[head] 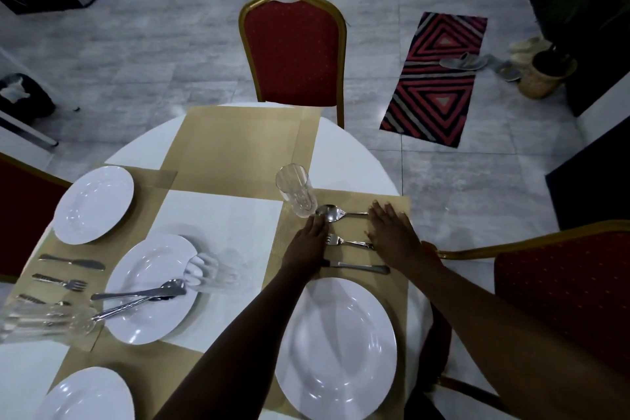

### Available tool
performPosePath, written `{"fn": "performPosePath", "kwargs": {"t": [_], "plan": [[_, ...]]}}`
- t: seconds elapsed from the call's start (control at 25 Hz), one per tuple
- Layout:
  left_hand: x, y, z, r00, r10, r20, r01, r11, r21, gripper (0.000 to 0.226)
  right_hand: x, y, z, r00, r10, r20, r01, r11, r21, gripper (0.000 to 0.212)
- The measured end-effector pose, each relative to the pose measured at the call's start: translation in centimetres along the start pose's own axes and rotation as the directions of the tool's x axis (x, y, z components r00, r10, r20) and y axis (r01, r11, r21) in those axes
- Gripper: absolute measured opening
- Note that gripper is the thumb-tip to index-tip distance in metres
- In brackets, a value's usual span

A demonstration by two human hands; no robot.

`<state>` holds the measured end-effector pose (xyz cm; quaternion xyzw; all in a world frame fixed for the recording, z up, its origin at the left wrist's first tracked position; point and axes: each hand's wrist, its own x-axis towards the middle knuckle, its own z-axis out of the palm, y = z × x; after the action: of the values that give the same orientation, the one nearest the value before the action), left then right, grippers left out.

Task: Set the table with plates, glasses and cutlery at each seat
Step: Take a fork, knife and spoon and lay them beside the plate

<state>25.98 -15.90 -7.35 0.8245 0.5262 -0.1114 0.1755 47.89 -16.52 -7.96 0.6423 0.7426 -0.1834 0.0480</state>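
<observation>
On the right placemat [395,204] lie a spoon [332,214], a fork [344,242] and a knife [358,267] in a row, beside a white plate [335,348]. A clear glass [296,190] stands at the mat's far left corner. My left hand [308,242] lies flat over the heads of the cutlery, fingers straight, touching the spoon bowl. My right hand [392,232] lies flat over the handle ends, fingers spread. At the left, a plate [151,286] carries loose cutlery [143,293] and a glass lying on its side [204,271].
The left seat has a plate [93,204], knife [71,262] and fork [59,280]. Several glasses [44,319] lie at the left edge. Another plate [85,395] is at bottom left. Red chairs [293,54] stand around the round white table [218,218]. The far placemat [238,147] is bare.
</observation>
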Motion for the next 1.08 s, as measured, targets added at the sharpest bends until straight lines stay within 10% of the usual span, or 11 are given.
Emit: {"fn": "performPosePath", "kwargs": {"t": [0.24, 0.36, 0.48, 0.6, 1.08], "plan": [[0.5, -0.2, -0.2, 1.000, 0.005, 0.000, -0.005, 1.000, -0.015, 0.118, -2.0, -1.1, 2.3, 0.997, 0.040, -0.063, -0.039, 0.999, 0.017, 0.070], [-0.9, 0.3, -0.4, 0.987, -0.115, -0.113, 0.077, 0.952, -0.298, 0.089, -2.4, -2.1, 1.9, 0.986, 0.024, -0.165, -0.013, 0.998, 0.068, 0.067], [-2.5, 0.8, -1.2, 0.811, -0.488, -0.321, 0.237, 0.777, -0.583, 0.037, -2.8, -2.8, 2.5, 0.984, 0.053, -0.170, -0.037, 0.995, 0.095, 0.057], [-1.8, -0.4, -3.5, 0.666, -0.691, -0.282, 0.237, 0.554, -0.798, 0.048, -2.7, -2.7, 3.2, 0.989, 0.105, -0.102, -0.087, 0.982, 0.168, 0.061], [1.2, -2.7, -7.0, 0.697, -0.672, -0.251, 0.178, 0.501, -0.847, 0.062, -0.4, -4.4, 2.7, 0.990, 0.066, -0.123, -0.032, 0.966, 0.258, 0.064]]}}
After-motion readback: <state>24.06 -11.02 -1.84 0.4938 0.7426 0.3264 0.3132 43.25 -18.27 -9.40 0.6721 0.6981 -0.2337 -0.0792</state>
